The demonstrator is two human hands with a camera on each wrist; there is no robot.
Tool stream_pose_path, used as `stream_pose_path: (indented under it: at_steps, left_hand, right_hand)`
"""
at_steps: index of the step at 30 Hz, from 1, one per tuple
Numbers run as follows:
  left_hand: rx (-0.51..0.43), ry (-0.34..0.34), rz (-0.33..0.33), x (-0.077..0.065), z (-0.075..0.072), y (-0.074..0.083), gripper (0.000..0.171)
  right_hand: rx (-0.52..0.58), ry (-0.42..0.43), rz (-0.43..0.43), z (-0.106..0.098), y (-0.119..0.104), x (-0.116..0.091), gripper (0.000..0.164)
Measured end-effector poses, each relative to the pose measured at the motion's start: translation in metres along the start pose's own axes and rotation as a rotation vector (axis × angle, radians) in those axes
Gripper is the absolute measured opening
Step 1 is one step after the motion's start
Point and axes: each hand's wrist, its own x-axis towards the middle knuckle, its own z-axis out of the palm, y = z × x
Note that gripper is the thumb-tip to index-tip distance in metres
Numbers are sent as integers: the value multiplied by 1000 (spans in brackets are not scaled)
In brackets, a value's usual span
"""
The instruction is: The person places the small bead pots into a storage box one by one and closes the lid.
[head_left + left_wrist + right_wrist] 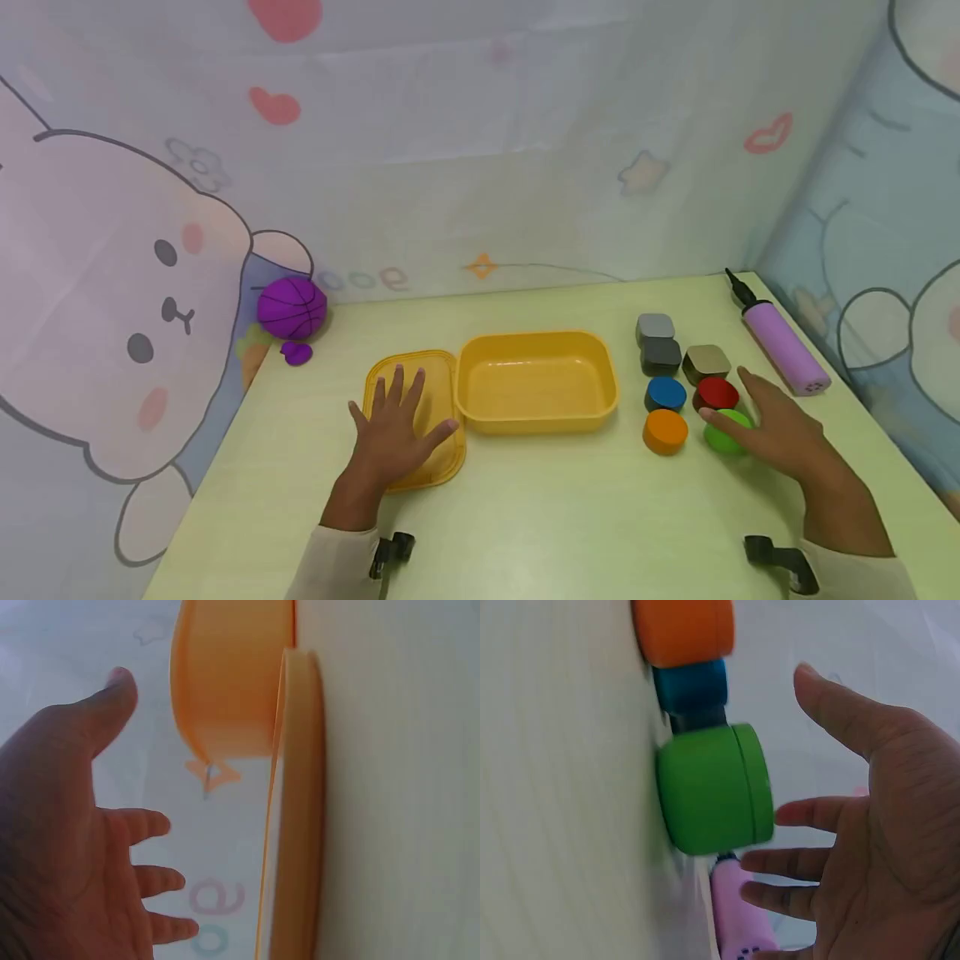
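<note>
Green jar (731, 435) stands on the table (540, 517) at the near right of the jar cluster, under the right hand (783, 433), with the orange jar (665, 433) to its left and the red jar (716, 392) just behind. That hand's fingers are spread, thumb well apart, and grip nothing; one fingertip overlaps the cap's edge in the right wrist view, but whether it touches I cannot tell. It looks like a small, stiff, probably light jar, its smooth rounded wall perhaps a little slippery, so a hold round the body below the cap seam would likely be surest. Over on the left, the left hand (390, 446) hangs above the yellow lid (437, 385), fingers wide and holding nothing, a gap showing beneath. The lid seems thin, light and fairly rigid, best taken by its rim; it lies flat beside the yellow box (536, 379). Much of the lid's middle is covered by the left hand in the head view, and the right thumb crosses the green cap. What the jars contain cannot be seen, and both wrist views are blurred, each cutting off part of its hand.
</note>
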Motion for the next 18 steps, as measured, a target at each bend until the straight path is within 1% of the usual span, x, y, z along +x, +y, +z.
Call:
stream_pose_path:
  at_steps: [2, 4, 6, 9, 11, 13, 15, 18]
  left_hand:
    - [-56, 10, 35, 2, 1, 7, 100]
    - [-125, 14, 65, 4, 3, 14, 99]
    - [-211, 5, 81, 6, 4, 22, 99]
    - [-315, -6, 87, 9, 6, 31, 97]
    - [-349, -4, 84, 11, 8, 35, 97]
    - [-357, 10, 96, 12, 12, 36, 94]
    - [-361, 23, 109, 13, 15, 35, 91]
    - [-369, 41, 135, 13, 24, 31, 85]
  right_hand:
    - [31, -15, -9, -5, 4, -4, 111]
    - [58, -27, 1, -8, 11, -10, 109]
    - [75, -27, 7, -9, 18, -15, 105]
    - [98, 6, -7, -9, 25, -19, 91]
    - [122, 40, -34, -8, 27, -20, 80]
    - [143, 76, -62, -7, 28, -21, 70]
    - [151, 94, -85, -6, 28, -21, 66]
    - [137, 103, -91, -7, 31, -23, 63]
